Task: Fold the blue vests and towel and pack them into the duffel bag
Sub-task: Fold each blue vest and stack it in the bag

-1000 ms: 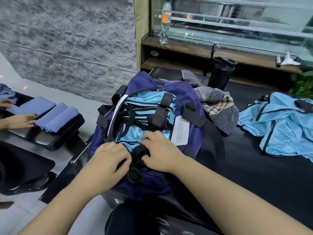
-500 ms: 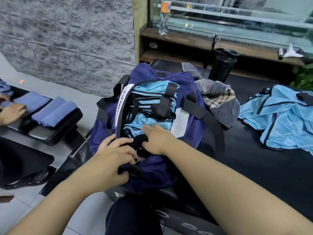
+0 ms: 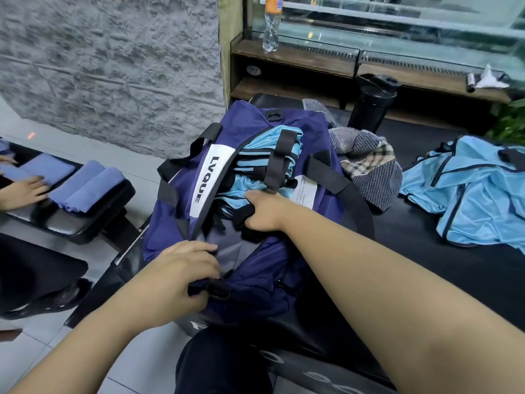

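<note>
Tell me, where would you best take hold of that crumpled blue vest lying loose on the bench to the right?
Probably at the dark-trimmed edge near the top of the loose blue vest, coming from above. It lies spread and wrinkled on the black bench, so the thin fabric offers no firm body; the bound trim makes a raised line for a pinching grip, and nothing lies on top of it.

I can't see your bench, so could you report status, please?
Left hand grips duffel bag end; right hand grips folded vests inside. Loose vests unpacked.

plastic bottle [image 3: 270, 29] on shelf, black shaker [image 3: 372, 105], plant [image 3: 510, 120]
</note>
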`<act>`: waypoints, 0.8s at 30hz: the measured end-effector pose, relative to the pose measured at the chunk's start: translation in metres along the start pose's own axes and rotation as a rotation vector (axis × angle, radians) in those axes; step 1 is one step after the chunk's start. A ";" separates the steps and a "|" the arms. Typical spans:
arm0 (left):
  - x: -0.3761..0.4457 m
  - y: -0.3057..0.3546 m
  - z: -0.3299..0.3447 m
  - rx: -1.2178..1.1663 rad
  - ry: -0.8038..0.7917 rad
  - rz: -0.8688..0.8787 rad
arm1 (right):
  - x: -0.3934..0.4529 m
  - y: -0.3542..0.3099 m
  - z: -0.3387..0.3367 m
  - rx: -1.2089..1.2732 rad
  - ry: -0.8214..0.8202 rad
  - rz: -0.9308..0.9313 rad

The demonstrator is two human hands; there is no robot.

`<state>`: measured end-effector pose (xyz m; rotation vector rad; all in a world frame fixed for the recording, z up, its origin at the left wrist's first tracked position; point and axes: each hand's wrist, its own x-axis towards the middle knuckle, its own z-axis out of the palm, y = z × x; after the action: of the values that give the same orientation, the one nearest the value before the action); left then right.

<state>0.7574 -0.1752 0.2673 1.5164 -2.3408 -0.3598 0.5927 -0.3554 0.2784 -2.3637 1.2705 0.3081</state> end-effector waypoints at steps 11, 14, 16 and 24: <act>0.055 0.018 -0.029 0.036 0.209 -0.104 | -0.021 0.001 0.017 -0.068 0.267 -0.031; 0.082 0.015 -0.023 0.261 0.075 -0.101 | -0.034 -0.007 0.022 0.027 0.181 -0.095; 0.101 0.017 -0.011 0.335 0.040 -0.080 | -0.040 -0.010 0.029 0.080 0.130 -0.146; 0.119 0.011 0.031 0.141 -0.455 -0.526 | -0.064 0.014 0.020 -0.009 -0.013 -0.065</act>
<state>0.6903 -0.2784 0.2587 2.3271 -2.2754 -0.7464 0.5461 -0.3055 0.2818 -2.4013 1.1854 0.3096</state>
